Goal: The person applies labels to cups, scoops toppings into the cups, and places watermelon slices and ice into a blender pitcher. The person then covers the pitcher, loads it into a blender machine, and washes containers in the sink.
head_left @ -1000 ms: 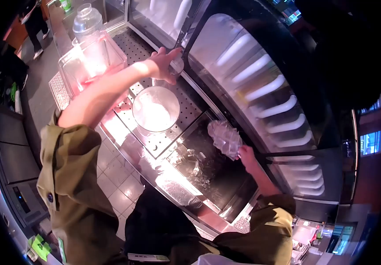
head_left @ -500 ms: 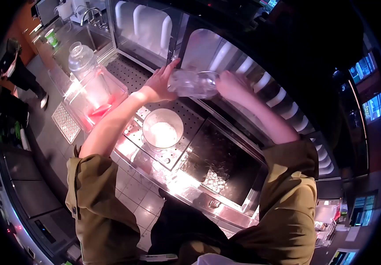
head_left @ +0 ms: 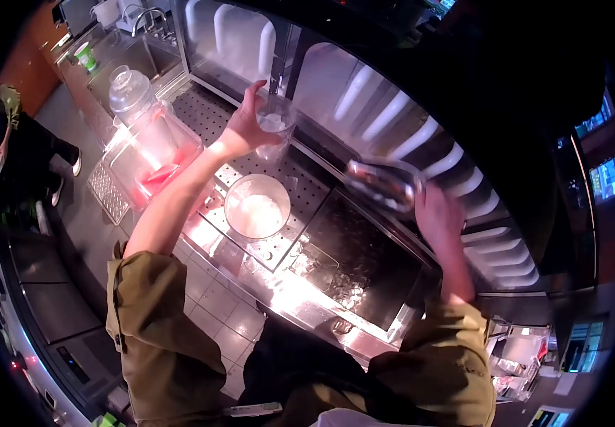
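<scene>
My left hand (head_left: pixel 242 129) is wrapped around a clear cup (head_left: pixel 276 114) above the perforated steel drain board (head_left: pixel 211 117); pale contents, seemingly ice, show inside. To the right, my right hand (head_left: pixel 439 219) grips a clear scoop (head_left: pixel 386 183), blurred by motion, over the back edge of the ice bin (head_left: pixel 386 245). Loose ice (head_left: pixel 348 293) lies in the near part of that bin. Below my left hand, a round clear container (head_left: pixel 257 206) stands on the drain board, its inside bright white under the lamp.
Left of my forearm stand a clear tub (head_left: pixel 136 160) with something red inside and a clear jar (head_left: pixel 131 92). A sink tap (head_left: pixel 152 21) and a green-and-white cup (head_left: pixel 85 55) are farther back. Another person (head_left: pixel 26 139) stands at far left. A transparent panel (head_left: pixel 371 92) borders the counter.
My right hand has moved right and down with the scoop, away from the cup. The cup now shows upright in my left hand. The person at far left has shifted.
</scene>
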### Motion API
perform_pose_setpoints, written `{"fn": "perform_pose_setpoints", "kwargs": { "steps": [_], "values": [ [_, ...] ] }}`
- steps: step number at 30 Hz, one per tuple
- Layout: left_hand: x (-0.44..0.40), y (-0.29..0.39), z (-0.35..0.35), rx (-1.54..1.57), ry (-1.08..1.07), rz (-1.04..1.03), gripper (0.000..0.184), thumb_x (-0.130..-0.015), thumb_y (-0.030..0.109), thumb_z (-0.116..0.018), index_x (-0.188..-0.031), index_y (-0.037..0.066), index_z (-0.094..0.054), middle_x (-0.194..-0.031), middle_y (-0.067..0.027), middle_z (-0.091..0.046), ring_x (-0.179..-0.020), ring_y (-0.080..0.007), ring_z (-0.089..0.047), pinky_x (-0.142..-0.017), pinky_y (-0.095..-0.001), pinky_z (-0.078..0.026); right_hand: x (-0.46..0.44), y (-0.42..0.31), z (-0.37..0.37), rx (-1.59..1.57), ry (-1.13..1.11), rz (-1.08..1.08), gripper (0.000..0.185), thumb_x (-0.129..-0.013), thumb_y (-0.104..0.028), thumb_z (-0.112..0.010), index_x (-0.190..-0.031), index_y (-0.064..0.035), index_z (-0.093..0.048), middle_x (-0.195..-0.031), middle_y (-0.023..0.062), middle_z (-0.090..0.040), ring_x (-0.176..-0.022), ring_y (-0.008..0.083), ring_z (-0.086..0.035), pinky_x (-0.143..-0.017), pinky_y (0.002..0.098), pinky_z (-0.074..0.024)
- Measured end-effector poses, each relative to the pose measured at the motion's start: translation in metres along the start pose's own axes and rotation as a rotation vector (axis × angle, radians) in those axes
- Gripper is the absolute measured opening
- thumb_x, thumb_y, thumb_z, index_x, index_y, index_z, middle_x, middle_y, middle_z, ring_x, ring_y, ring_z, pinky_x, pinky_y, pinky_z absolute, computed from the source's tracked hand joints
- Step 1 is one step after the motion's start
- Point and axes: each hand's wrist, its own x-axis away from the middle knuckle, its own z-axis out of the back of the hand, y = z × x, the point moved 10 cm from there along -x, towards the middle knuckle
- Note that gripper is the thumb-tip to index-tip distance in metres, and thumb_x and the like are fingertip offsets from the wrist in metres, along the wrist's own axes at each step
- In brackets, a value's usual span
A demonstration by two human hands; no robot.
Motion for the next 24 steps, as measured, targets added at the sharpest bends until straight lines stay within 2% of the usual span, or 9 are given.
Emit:
{"fn": "perform_pose_setpoints", "kwargs": {
  "steps": [6,9,11,12,14,18,22,23,24],
  "values": [
    [-0.004,0.049,0.029,0.157,0.146,-0.053,0.1,-0.057,0.012,-0.08,-0.13,0.007,-0.012,-0.106,-0.0153,-0.048,-0.102,-0.0252,-0.049,-0.086,-0.0359,-0.041,0.078,0.105,-0.279,-0.042,-0.569,-0.178,0.042,-0.077,-0.042,-0.054,-0.088,-0.0027,-0.061,-0.088,0.0198,-0.061,-0.082,0.0368,-0.059,-0.071,0.0463,-0.0467],
    [0.004,0.08,0.06,-0.095,0.403,-0.206,0.08,-0.066,0.017,-0.072,-0.127,0.006,-0.021,-0.107,-0.015,-0.046,-0.098,-0.0242,-0.048,-0.085,-0.0353,-0.042,0.11,0.133,-0.407,0.016,-0.603,-0.176,0.044,-0.074,-0.042,-0.058,-0.093,-0.0013,-0.061,-0.091,0.0195,-0.061,-0.089,0.0341,-0.058,-0.075,0.0411,-0.0473],
    [0.021,0.124,0.092,-0.019,0.49,-0.252,0.086,-0.064,0.019,-0.073,-0.129,0.006,-0.018,-0.102,-0.0138,-0.045,-0.093,-0.023,-0.048,-0.081,-0.0332,-0.043,0.128,0.14,-0.462,0.06,-0.564,-0.128,0.041,-0.074,-0.036,-0.061,-0.097,-0.0015,-0.06,-0.093,0.0186,-0.061,-0.088,0.0325,-0.059,-0.073,0.0404,-0.0476],
    [0.026,0.143,0.106,0.07,0.454,-0.207,0.098,-0.061,0.017,-0.076,-0.132,0.007,-0.009,-0.105,-0.0144,-0.044,-0.095,-0.0238,-0.048,-0.081,-0.0339,-0.043,0.143,0.147,-0.477,0.054,-0.593,-0.125,0.041,-0.074,-0.035,-0.061,-0.097,-0.0014,-0.06,-0.093,0.0183,-0.061,-0.087,0.0319,-0.059,-0.073,0.04,-0.0475],
    [0.047,0.187,0.136,-0.029,0.616,-0.357,0.095,-0.062,0.015,-0.075,-0.132,0.007,-0.011,-0.106,-0.0139,-0.044,-0.097,-0.0226,-0.048,-0.083,-0.0356,-0.043,0.186,0.168,-0.503,0.037,-0.749,-0.189,0.039,-0.074,-0.033,-0.06,-0.098,-0.0013,-0.06,-0.093,0.0175,-0.061,-0.087,0.0307,-0.059,-0.073,0.0391,-0.0473],
    [0.1,0.199,0.164,-0.033,0.629,-0.253,0.081,-0.071,0.01,-0.065,-0.13,0.007,-0.01,-0.106,-0.0131,-0.047,-0.092,-0.0184,-0.051,-0.085,-0.0355,-0.042,0.253,0.21,-0.548,-0.01,-1.022,-0.226,0.037,-0.075,-0.029,-0.059,-0.099,-0.001,-0.059,-0.093,0.0161,-0.061,-0.087,0.0282,-0.058,-0.074,0.0373,-0.0469],
    [0.172,0.205,0.18,-0.028,0.852,-0.254,0.071,-0.074,0.002,-0.053,-0.129,0.01,-0.009,-0.097,-0.0098,-0.053,-0.089,-0.0165,-0.052,-0.085,-0.0333,-0.04,0.281,0.244,-0.547,-0.056,-1.178,-0.225,0.035,-0.076,-0.026,-0.058,-0.1,-0.0007,-0.059,-0.094,0.0146,-0.061,-0.087,0.0257,-0.058,-0.074,0.0356,-0.0466],
    [0.189,0.202,0.193,0.074,0.972,-0.207,0.062,-0.074,0.004,-0.055,-0.126,0.008,-0.021,-0.091,-0.0107,-0.056,-0.086,-0.0191,-0.054,-0.083,-0.0339,-0.042,0.28,0.248,-0.544,-0.07,-1.2,-0.212,0.034,-0.076,-0.025,-0.057,-0.1,-0.0007,-0.059,-0.094,0.0142,-0.061,-0.087,0.0251,-0.058,-0.074,0.0351,-0.0465],
    [0.203,0.19,0.204,0.059,0.904,-0.172,0.068,-0.073,0.011,-0.06,-0.127,0.008,-0.019,-0.105,-0.0141,-0.049,-0.096,-0.0231,-0.05,-0.087,-0.0362,-0.039,0.274,0.247,-0.541,-0.096,-1.21,-0.191,0.034,-0.076,-0.024,-0.057,-0.1,-0.0006,-0.059,-0.094,0.0138,-0.061,-0.087,0.0245,-0.058,-0.074,0.0347,-0.0464]
  ]
}}
